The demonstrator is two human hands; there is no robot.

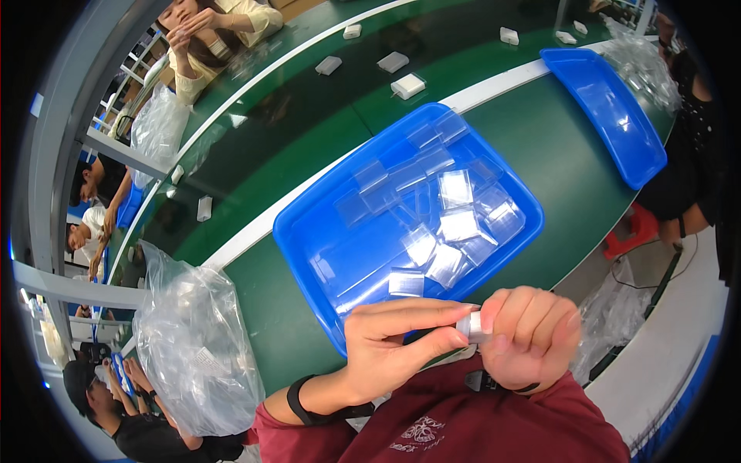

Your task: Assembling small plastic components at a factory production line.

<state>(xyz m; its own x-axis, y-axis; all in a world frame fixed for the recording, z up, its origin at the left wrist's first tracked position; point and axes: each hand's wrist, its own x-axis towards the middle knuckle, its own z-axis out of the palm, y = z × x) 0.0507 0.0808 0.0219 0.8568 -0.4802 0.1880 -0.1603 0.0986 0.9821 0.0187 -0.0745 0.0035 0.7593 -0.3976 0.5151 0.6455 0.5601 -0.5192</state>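
Observation:
Close to my body, both hands meet on a small white box [475, 327] with a clear, shiny end. My left hand [386, 332] pinches that end between thumb and fingertips. Curled fingers of my right hand [534, 333] hold its other side and hide much of it. Just beyond my hands, a blue tray [324, 239] lies at a slant on the green bench. Several clear plastic sleeves [459, 224] are scattered and overlapping in its far and right parts, some bright with glare.
A big clear plastic bag [199, 347] stands left of the tray. Another blue tray [617, 123] sits at the far right. Beyond the white rail, a green conveyor belt [340, 100] carries several small white boxes [407, 86]. Co-workers [224, 38] sit across and leftward.

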